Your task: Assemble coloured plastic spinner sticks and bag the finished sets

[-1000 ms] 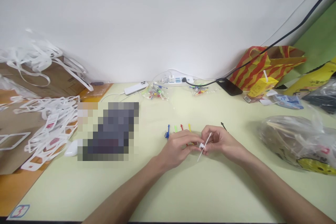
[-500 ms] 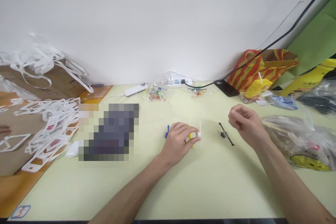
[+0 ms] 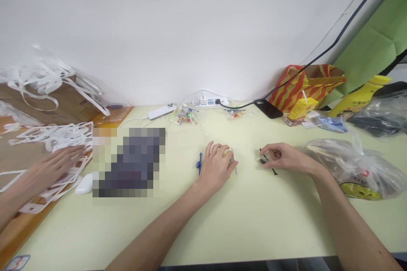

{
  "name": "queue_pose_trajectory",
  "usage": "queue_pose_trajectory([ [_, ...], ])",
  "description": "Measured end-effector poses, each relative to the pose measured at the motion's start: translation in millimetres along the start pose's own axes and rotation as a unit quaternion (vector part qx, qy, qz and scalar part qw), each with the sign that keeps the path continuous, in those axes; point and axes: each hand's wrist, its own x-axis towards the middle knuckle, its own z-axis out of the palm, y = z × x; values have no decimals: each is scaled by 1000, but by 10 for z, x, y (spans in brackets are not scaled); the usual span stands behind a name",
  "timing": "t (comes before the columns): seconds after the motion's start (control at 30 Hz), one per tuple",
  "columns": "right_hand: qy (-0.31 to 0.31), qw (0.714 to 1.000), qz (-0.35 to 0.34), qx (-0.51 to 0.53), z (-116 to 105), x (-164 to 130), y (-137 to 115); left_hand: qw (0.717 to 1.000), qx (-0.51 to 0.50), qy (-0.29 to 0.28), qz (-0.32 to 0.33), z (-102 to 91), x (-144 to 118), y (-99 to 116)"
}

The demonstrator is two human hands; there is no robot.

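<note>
My left hand (image 3: 218,166) rests on the pale yellow-green table (image 3: 248,224), its fingers curled over a small bunch of coloured cable ties; a white tie tip (image 3: 235,170) pokes out at its right. A blue cable tie (image 3: 199,163) lies just left of that hand. My right hand (image 3: 281,156) lies further right, its fingertips pinching a black cable tie (image 3: 266,161) that lies on the table.
Another person's hand (image 3: 47,168) reaches over white plastic cut-outs (image 3: 60,135) at the left. A blurred patch sits mid-left. At the back are a power strip (image 3: 208,102), bags of small coloured parts (image 3: 186,115) and a phone (image 3: 269,108). A full plastic bag (image 3: 356,164) lies right.
My hands came apart. The right hand let go of the white tie, swung right and came down on the black tie. The left set the white tie down. Another person's hand appeared at left.
</note>
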Motion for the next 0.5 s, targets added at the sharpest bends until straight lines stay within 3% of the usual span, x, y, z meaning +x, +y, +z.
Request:
queue_pose_trajectory([
  [0.3, 6, 1000, 5, -9, 19, 10, 31, 1000, -11, 18, 2, -87, -3, -29],
  [0.5, 13, 1000, -12, -6, 15, 0, -41, 995, -86, 25, 53, -133, -103, -12],
])
